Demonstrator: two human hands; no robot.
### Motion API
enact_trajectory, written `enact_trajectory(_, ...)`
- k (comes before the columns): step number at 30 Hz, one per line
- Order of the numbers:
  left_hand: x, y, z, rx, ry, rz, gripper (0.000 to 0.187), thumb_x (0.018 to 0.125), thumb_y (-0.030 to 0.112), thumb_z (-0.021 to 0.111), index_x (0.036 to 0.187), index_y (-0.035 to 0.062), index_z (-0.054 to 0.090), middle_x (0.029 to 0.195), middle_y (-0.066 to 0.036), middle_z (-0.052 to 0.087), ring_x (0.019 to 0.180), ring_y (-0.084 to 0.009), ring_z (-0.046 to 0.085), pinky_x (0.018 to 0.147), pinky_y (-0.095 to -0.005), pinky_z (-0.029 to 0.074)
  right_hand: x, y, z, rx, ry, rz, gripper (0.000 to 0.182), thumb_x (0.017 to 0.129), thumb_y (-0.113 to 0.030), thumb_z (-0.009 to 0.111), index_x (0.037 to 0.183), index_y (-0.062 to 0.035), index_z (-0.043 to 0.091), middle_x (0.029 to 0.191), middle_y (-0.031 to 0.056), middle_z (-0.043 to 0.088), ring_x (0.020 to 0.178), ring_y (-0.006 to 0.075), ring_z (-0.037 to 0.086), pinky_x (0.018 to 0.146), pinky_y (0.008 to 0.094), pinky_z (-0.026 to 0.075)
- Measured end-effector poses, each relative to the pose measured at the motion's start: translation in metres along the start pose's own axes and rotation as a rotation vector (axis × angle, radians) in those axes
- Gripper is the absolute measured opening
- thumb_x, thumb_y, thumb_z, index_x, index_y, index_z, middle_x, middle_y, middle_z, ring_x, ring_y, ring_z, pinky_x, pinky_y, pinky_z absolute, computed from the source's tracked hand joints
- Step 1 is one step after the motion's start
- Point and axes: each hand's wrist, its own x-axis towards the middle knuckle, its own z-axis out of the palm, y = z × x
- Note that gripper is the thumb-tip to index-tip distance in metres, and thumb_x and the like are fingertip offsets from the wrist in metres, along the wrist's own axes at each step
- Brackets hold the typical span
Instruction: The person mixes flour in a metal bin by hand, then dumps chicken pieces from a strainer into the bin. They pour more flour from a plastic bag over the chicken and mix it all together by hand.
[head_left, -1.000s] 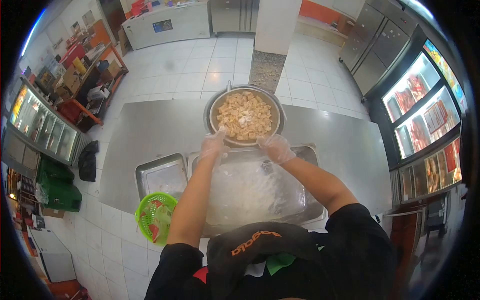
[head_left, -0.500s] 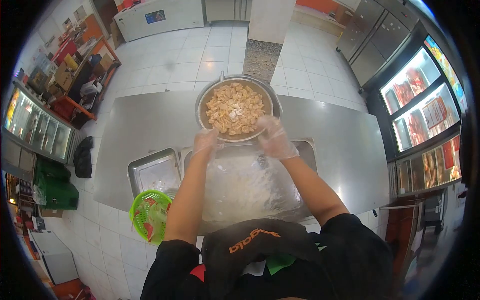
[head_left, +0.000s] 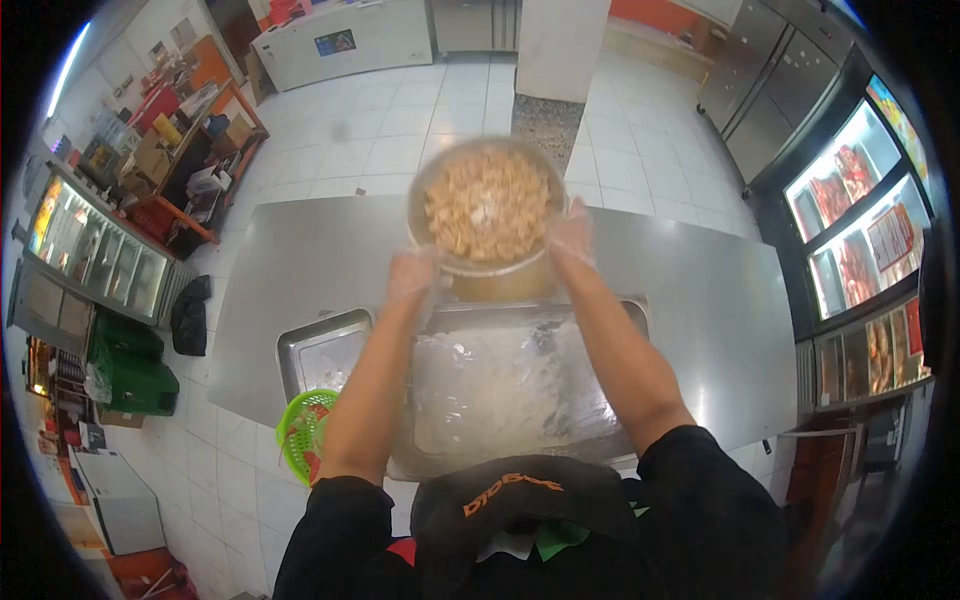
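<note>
A round metal bowl (head_left: 490, 268), blurred by motion, is heaped with light-brown chunks of food (head_left: 488, 215) with a white powdery patch in the middle. My left hand (head_left: 412, 272), in a clear plastic glove, grips its near left rim. On the right side, my gloved right hand (head_left: 572, 235) is closed on the rim. Partly hidden under the bowl is a yellowish vessel (head_left: 500, 288) on the steel table. Close before me lies a big rectangular metal tray (head_left: 510, 390), dusted with white powder.
A smaller metal tray (head_left: 325, 350) and a green plastic basket (head_left: 298, 450) with red-and-clear wrapping sit at the left of the steel table (head_left: 700, 300). A pillar (head_left: 555, 70) stands beyond the table. Lit display fridges (head_left: 850, 215) line the right side.
The bowl has come up off the vessel beneath it, which shows more at its near side. My right hand has moved up along the rim, and the whole view has shifted slightly.
</note>
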Motion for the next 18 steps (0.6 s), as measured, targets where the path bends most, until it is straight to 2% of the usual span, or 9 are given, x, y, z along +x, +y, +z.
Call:
enact_trajectory(2, -0.019, 0.079, -0.011, -0.19, 0.122, -0.13, 0.034, 0.086, 0.015, 0.061, 0.11, -0.0091, 0.062, 0.091, -0.014, 0.069, 0.072, -0.0191, 0.066, 0.06, -0.0326, 0.055, 0.011, -0.021, -0.008, 0.132, 0.127, -0.109, 0.045, 0.086, -0.007, 0.054, 0.129, 0.0066, 0.051, 0.125, 0.0257, 0.061, 0.114, 0.0314, 0.061, 0.097, 0.038, 0.046)
enact_trajectory(4, 0.0, 0.096, -0.027, -0.129, 0.038, 0.101, 0.036, 0.087, 0.015, 0.058, 0.114, -0.0095, 0.06, 0.09, -0.016, 0.068, 0.067, -0.0179, 0.065, 0.057, -0.0303, 0.054, -0.006, -0.076, -0.045, 0.128, 0.034, -0.055, 0.049, 0.084, -0.007, 0.054, 0.13, 0.0096, 0.049, 0.129, 0.0266, 0.058, 0.115, 0.0314, 0.06, 0.096, 0.0358, 0.046)
enact_trajectory(7, -0.011, 0.148, -0.029, -0.215, 0.057, 0.164, 0.039, 0.088, 0.015, 0.057, 0.119, -0.0095, 0.056, 0.097, -0.017, 0.067, 0.067, -0.0182, 0.065, 0.055, -0.029, 0.053, 0.004, -0.08, -0.05, 0.727, -0.037, -0.115, 0.057, 0.085, -0.008, 0.055, 0.137, 0.0114, 0.042, 0.135, 0.0254, 0.054, 0.118, 0.031, 0.057, 0.097, 0.0347, 0.045)
enact_trajectory(9, -0.024, 0.158, -0.02, -0.287, 0.09, 0.15, 0.041, 0.088, 0.014, 0.057, 0.121, -0.0094, 0.053, 0.099, -0.017, 0.066, 0.07, -0.0182, 0.066, 0.054, -0.0285, 0.052, 0.023, -0.034, -0.034, 0.435, 0.107, -0.18, 0.064, 0.085, -0.005, 0.055, 0.143, 0.0113, 0.034, 0.139, 0.023, 0.051, 0.123, 0.0288, 0.053, 0.1, 0.0347, 0.045)
enact_trajectory(11, -0.016, 0.116, -0.004, -0.23, 0.105, 0.111, 0.04, 0.088, 0.013, 0.057, 0.122, -0.0078, 0.052, 0.099, -0.016, 0.066, 0.074, -0.018, 0.065, 0.054, -0.0301, 0.052, 0.04, 0.025, -0.008, -0.077, 0.323, -0.267, 0.064, 0.086, -0.004, 0.055, 0.145, 0.0103, 0.033, 0.139, 0.022, 0.051, 0.124, 0.0272, 0.052, 0.101, 0.0342, 0.044)
enact_trajectory(13, -0.012, 0.08, 0.011, -0.16, 0.095, -0.06, 0.039, 0.088, 0.012, 0.058, 0.122, -0.0049, 0.051, 0.097, -0.015, 0.065, 0.075, -0.0183, 0.064, 0.054, -0.0326, 0.051, 0.011, 0.031, 0.001, 0.191, 0.131, 0.042, 0.061, 0.088, -0.004, 0.056, 0.144, 0.01, 0.036, 0.138, 0.0228, 0.052, 0.123, 0.0279, 0.054, 0.102, 0.0345, 0.043)
enact_trajectory(15, 0.008, 0.015, 0.024, -0.198, 0.03, -0.235, 0.038, 0.087, 0.011, 0.059, 0.122, -0.0017, 0.051, 0.092, -0.013, 0.064, 0.07, -0.0192, 0.062, 0.054, -0.0354, 0.051, -0.004, 0.019, -0.009, 0.198, -0.08, 0.266, 0.058, 0.089, -0.003, 0.054, 0.143, 0.0094, 0.038, 0.134, 0.0233, 0.056, 0.12, 0.0282, 0.056, 0.103, 0.035, 0.042)
enact_trajectory(16, 0.027, -0.021, 0.026, -0.278, -0.022, -0.253, 0.037, 0.086, 0.012, 0.059, 0.121, -0.0006, 0.052, 0.088, -0.012, 0.063, 0.066, -0.0196, 0.061, 0.054, -0.0367, 0.051, -0.003, 0.027, -0.006, 0.17, -0.073, 0.28, 0.055, 0.089, -0.002, 0.053, 0.141, 0.0091, 0.04, 0.13, 0.0226, 0.058, 0.117, 0.0278, 0.058, 0.101, 0.0349, 0.043)
enact_trajectory(18, 0.02, -0.003, 0.022, -0.177, -0.028, -0.325, 0.037, 0.085, 0.011, 0.06, 0.119, -0.0007, 0.053, 0.084, -0.011, 0.062, 0.063, -0.0198, 0.059, 0.053, -0.0363, 0.05, 0.002, 0.062, 0.012, 0.102, -0.062, 0.333, 0.049, 0.089, 0.0, 0.05, 0.137, 0.0085, 0.044, 0.123, 0.0212, 0.062, 0.111, 0.0271, 0.061, 0.097, 0.0348, 0.045)
